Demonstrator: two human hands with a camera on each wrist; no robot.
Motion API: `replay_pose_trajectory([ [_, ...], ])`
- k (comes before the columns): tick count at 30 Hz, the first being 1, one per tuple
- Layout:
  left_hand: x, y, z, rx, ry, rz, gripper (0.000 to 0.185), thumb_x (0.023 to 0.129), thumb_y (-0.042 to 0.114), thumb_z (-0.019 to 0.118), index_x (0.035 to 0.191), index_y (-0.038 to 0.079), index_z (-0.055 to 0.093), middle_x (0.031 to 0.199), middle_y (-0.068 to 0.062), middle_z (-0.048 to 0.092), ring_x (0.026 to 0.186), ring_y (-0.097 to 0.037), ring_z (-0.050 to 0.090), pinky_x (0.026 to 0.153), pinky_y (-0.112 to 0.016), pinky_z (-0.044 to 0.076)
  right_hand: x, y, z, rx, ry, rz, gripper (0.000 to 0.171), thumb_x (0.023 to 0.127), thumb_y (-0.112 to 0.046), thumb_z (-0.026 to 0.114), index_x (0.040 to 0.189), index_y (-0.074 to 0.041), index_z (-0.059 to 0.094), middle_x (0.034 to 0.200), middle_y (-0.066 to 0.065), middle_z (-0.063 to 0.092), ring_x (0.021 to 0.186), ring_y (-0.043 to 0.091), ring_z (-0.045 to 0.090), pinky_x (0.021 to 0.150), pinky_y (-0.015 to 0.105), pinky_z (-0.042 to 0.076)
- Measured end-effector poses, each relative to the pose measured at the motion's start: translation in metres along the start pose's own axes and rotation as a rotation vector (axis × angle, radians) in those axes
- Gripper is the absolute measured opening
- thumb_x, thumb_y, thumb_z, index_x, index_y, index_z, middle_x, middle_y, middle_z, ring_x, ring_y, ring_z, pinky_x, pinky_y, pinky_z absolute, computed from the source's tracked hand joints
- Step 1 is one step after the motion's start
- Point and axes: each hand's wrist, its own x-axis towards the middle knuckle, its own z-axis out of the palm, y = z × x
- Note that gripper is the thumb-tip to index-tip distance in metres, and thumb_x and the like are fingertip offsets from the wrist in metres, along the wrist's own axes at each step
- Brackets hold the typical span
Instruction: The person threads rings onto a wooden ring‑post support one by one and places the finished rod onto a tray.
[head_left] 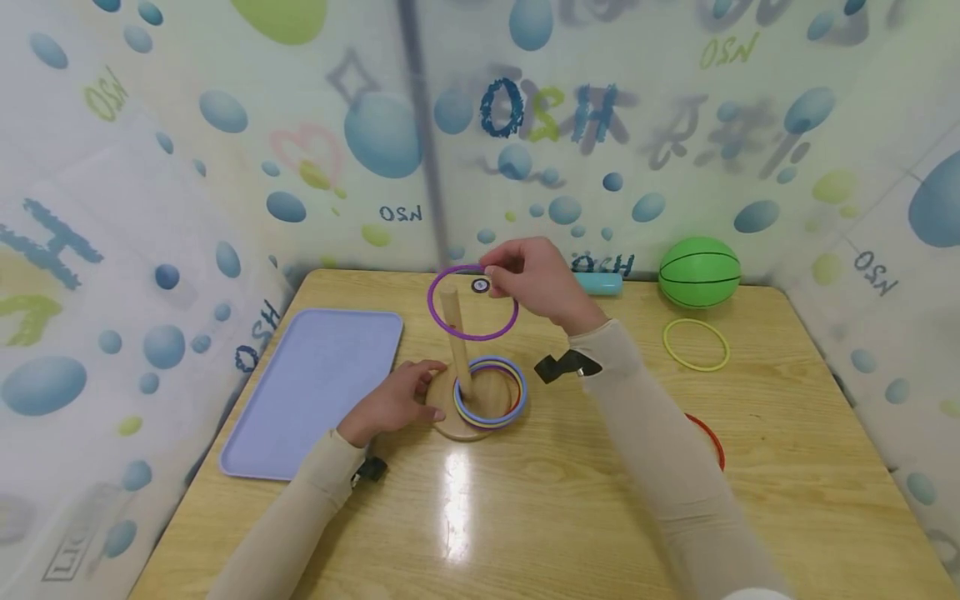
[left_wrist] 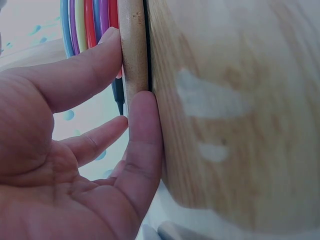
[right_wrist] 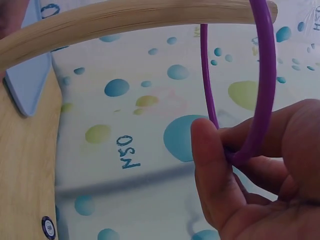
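**Purple ring held around the peg top, base steadied**

Head view: the right hand [head_left: 536,279] pinches a thin purple plastic ring [head_left: 472,302] at its far rim, thumb and fingertips closed on the hoop; the ring hangs tilted around the top of the upright wooden peg [head_left: 455,337], the peg tip inside the loop, so the ring is threaded but high above the stack; the left hand [head_left: 393,402] rests against the left edge of the round wooden base [head_left: 468,408], fingers curled lightly to its rim, apparently to keep the stand from shifting; a stack of coloured plastic rings [head_left: 491,392] lies flat on the base around the peg foot; a pale lilac rectangular tray [head_left: 315,387] sits just left of the left hand; a loose yellow ring [head_left: 696,344] lies well to the right on the wooden table [head_left: 540,517], a red ring [head_left: 708,442] shows partly behind the right sleeve, and a green ball [head_left: 699,272] with a teal cylinder [head_left: 600,283] stands at the back edge.

Left wrist view: the thumb [left_wrist: 85,75] and a finger [left_wrist: 142,150] press on the base's edge [left_wrist: 135,50], the other fingers loose and apart; ring edges in blue, purple, yellow and red [left_wrist: 87,22] stand just behind the thumb tip.

Right wrist view: thumb [right_wrist: 215,170] and fingers clamp the purple hoop [right_wrist: 262,75] at one point only, leaving the rest free; the peg [right_wrist: 125,22] crosses the frame and passes through the loop; whether hoop and peg touch I cannot tell, the crossing being at the frame's edge.
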Motion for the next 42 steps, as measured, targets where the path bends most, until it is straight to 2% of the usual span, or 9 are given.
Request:
replay_pose_trajectory([
  [6, 0.001, -0.002, 0.001, -0.013, 0.004, -0.009, 0.078, 0.084, 0.019, 0.091, 0.152, 0.008, 0.054, 0.126, -0.019, 0.060, 0.113, -0.030, 0.061, 0.101, -0.047, 0.050, -0.001, 0.020, 0.005, 0.040, -0.033, 0.027, 0.022, 0.105, -0.013, 0.066, 0.120, -0.001, 0.075, 0.108, 0.013, 0.075, 0.083, 0.019, 0.073, 0.084, 0.036, 0.064],
  [11, 0.002, -0.003, 0.001, -0.007, 0.007, -0.003, 0.078, 0.083, 0.019, 0.092, 0.151, 0.009, 0.054, 0.125, -0.019, 0.060, 0.113, -0.030, 0.060, 0.102, -0.048, 0.050, -0.003, 0.043, 0.010, 0.053, -0.040, 0.059, 0.021, 0.104, -0.011, 0.066, 0.120, -0.001, 0.075, 0.106, 0.014, 0.074, 0.082, 0.018, 0.073, 0.085, 0.037, 0.064],
  [18, 0.001, -0.002, 0.000, -0.007, 0.002, -0.001, 0.077, 0.084, 0.020, 0.091, 0.151, 0.007, 0.054, 0.126, -0.020, 0.060, 0.113, -0.030, 0.061, 0.102, -0.049, 0.050, -0.005, 0.068, 0.018, 0.080, -0.045, 0.128, 0.018, 0.104, -0.009, 0.067, 0.118, -0.003, 0.076, 0.106, 0.013, 0.074, 0.081, 0.015, 0.072, 0.093, 0.050, 0.062],
  [23, 0.001, 0.000, 0.000, -0.021, 0.006, 0.006, 0.077, 0.084, 0.018, 0.091, 0.150, 0.006, 0.054, 0.125, -0.020, 0.060, 0.112, -0.030, 0.062, 0.100, -0.047, 0.050, -0.007, 0.083, 0.026, 0.097, -0.044, 0.146, 0.018, 0.103, -0.007, 0.068, 0.117, 0.000, 0.076, 0.110, 0.021, 0.074, 0.080, 0.015, 0.073, 0.089, 0.045, 0.063],
  [28, 0.001, 0.000, 0.001, -0.017, 0.010, 0.010, 0.077, 0.083, 0.017, 0.091, 0.150, 0.005, 0.054, 0.121, -0.019, 0.061, 0.110, -0.029, 0.062, 0.100, -0.046, 0.050, -0.009, 0.099, 0.034, 0.031, -0.076, 0.144, 0.018, 0.102, -0.008, 0.068, 0.115, -0.001, 0.077, 0.117, 0.029, 0.072, 0.085, 0.024, 0.074, 0.080, 0.036, 0.064],
  [32, 0.001, -0.001, 0.001, -0.015, 0.009, 0.002, 0.076, 0.083, 0.018, 0.091, 0.149, 0.007, 0.055, 0.121, -0.018, 0.062, 0.111, -0.029, 0.061, 0.101, -0.048, 0.050, -0.012, 0.112, 0.040, -0.070, -0.086, 0.115, 0.017, 0.101, -0.011, 0.069, 0.113, -0.004, 0.079, 0.111, 0.020, 0.076, 0.087, 0.028, 0.071, 0.071, 0.027, 0.059],
  [36, 0.000, -0.001, 0.001, -0.012, 0.010, 0.013, 0.076, 0.083, 0.017, 0.091, 0.149, 0.006, 0.054, 0.122, -0.019, 0.062, 0.110, -0.029, 0.063, 0.101, -0.048, 0.051, -0.015, 0.120, 0.042, -0.133, -0.074, 0.100, 0.014, 0.101, -0.013, 0.071, 0.110, -0.008, 0.081, 0.105, 0.008, 0.077, 0.091, 0.021, 0.066, 0.077, 0.027, 0.055],
  [42, 0.000, 0.000, 0.000, -0.011, 0.015, 0.026, 0.076, 0.083, 0.016, 0.091, 0.149, 0.003, 0.054, 0.122, -0.020, 0.062, 0.109, -0.029, 0.063, 0.099, -0.046, 0.050, -0.021, 0.127, 0.043, -0.183, -0.089, 0.098, 0.012, 0.099, -0.013, 0.073, 0.106, -0.010, 0.082, 0.103, 0.005, 0.078, 0.094, 0.018, 0.066, 0.083, 0.031, 0.055],
])
